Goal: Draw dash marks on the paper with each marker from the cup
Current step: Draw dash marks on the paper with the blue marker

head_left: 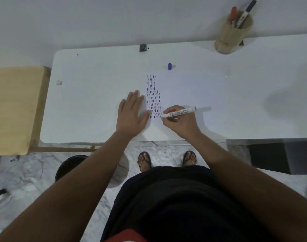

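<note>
Right hand (179, 122) grips a white marker (179, 113), its tip touching the paper (184, 88) at the near end of the dash-mark block (153, 96). Left hand (131, 116) lies flat and open, fingers spread, just left of the dashes. Blue cap (169, 66) stands beyond the marks; cup (233, 34) at the table's (96, 75) far right holds two markers.

Plain home room: white table (96, 102) against bare wall, marble floor (35, 172), wooden stool (14, 105).
</note>
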